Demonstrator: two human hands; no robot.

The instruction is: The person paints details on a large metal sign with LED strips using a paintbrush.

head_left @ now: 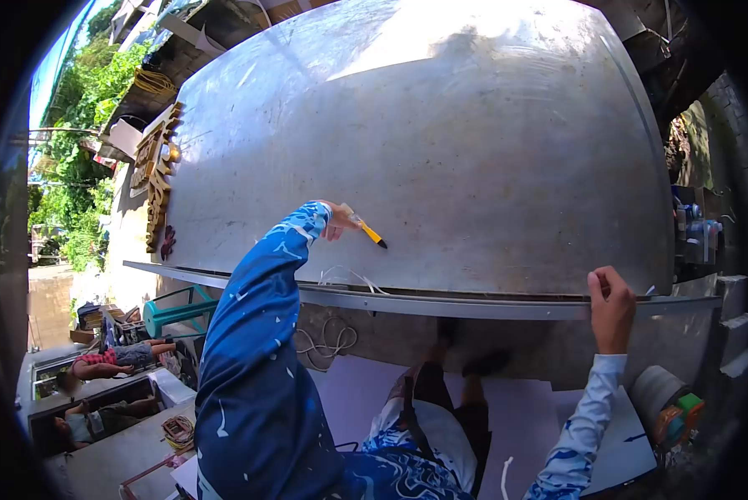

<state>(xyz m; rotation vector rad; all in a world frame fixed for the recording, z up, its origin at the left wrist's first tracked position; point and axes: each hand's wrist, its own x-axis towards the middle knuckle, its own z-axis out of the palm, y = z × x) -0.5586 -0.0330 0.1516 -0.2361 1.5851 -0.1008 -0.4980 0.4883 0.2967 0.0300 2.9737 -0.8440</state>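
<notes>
Your L hand (337,222) grips the yellow tool (371,234) over the table (474,167). Your R hand (613,310): curled at the rail (491,307), contents n/k. Done vs. remaining: can't tell.

1 head-worn camera looks forward and steeply down, from above the wearer's own body, across the near edge of a wide surface (441,167).

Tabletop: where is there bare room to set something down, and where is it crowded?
The tabletop is bare from the yellow tool in the left hand to the far edge, and across to the right edge. Crowded: the left edge, by gold-coloured cut-outs; white strands cross the near edge.
</notes>
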